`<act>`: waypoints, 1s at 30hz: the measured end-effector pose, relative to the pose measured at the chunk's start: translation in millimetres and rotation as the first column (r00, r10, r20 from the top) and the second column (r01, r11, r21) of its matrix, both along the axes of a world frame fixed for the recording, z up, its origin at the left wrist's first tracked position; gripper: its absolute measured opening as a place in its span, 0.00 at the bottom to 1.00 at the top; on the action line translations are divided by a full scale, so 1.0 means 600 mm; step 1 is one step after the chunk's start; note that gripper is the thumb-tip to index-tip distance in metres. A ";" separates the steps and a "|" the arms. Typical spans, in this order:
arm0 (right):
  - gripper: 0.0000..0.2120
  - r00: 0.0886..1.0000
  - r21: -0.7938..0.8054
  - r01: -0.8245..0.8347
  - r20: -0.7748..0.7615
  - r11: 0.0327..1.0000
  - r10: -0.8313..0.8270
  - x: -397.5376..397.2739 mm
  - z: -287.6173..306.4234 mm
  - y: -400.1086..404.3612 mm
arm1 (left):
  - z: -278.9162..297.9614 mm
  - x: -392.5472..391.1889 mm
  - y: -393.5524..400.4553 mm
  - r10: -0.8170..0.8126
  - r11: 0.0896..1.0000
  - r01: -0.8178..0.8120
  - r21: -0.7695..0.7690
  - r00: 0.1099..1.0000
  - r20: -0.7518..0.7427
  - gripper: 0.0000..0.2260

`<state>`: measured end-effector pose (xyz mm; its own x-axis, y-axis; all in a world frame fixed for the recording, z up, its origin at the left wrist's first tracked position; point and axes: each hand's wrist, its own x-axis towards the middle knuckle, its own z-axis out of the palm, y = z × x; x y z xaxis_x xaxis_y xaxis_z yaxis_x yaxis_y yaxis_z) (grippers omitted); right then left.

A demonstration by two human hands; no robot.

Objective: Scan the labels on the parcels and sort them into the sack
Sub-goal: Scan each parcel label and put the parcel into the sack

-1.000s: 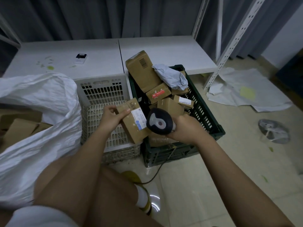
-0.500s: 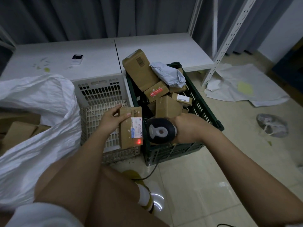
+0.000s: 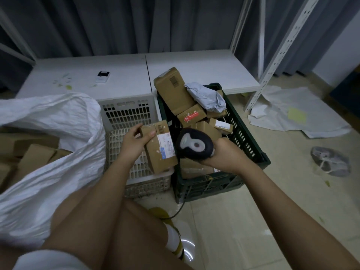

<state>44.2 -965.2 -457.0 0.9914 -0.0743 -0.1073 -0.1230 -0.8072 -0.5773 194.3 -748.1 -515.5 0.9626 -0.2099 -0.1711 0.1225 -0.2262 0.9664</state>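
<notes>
Head view. We see the left hand (image 3: 134,142) gripping a brown cardboard parcel (image 3: 159,146) by its far end, thumb on the top face and fingers curled round the far edge; the underside of the parcel is hidden from us. The parcel is held above the seam between the grey basket (image 3: 126,112) and the dark green crate (image 3: 247,141), its long axis running away from us and tilted slightly left at the far end. Its white label (image 3: 166,145) faces up; the print, with a blue patch at the near corner, is too small to read. The right hand (image 3: 224,154) wraps round the handle of a black scanner (image 3: 194,146), whose head points at the label; the fingers are mostly concealed behind it. On a box in the crate we note a red sticker (image 3: 191,116), illegible. The white sack (image 3: 48,152) lies at left, cut off by the frame edge.
</notes>
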 end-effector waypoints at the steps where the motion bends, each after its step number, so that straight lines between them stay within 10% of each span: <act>1: 0.06 0.997 0.129 0.071 0.031 0.989 -0.076 0.003 -0.003 0.005 | 0.017 -0.004 0.001 0.027 0.999 -0.026 -0.029 0.999 0.032 0.25; 7: 0.13 0.874 0.687 0.187 0.210 0.702 -0.439 0.056 0.025 0.088 | 0.145 -0.036 0.057 0.178 0.967 -0.123 -0.224 0.953 0.247 0.21; 13: 0.11 0.854 0.845 0.119 0.180 0.521 -0.488 0.122 0.071 0.199 | 0.268 -0.068 0.184 0.402 0.908 -0.278 -0.312 0.785 0.470 0.22; 21: 0.08 0.901 0.850 0.077 0.165 0.521 -0.402 0.123 0.090 0.282 | 0.288 -0.061 0.409 0.333 0.760 -0.642 0.101 0.518 0.788 0.26; 27: 0.15 0.916 0.814 0.095 0.155 0.573 -0.371 0.122 0.072 0.274 | 0.242 -0.023 0.504 0.228 0.401 -0.544 0.737 0.839 0.494 0.19; 30: 0.08 0.912 0.801 0.106 0.159 0.590 -0.379 0.118 0.071 0.267 | 0.237 -0.027 0.492 0.241 0.494 -0.517 0.699 0.854 0.462 0.18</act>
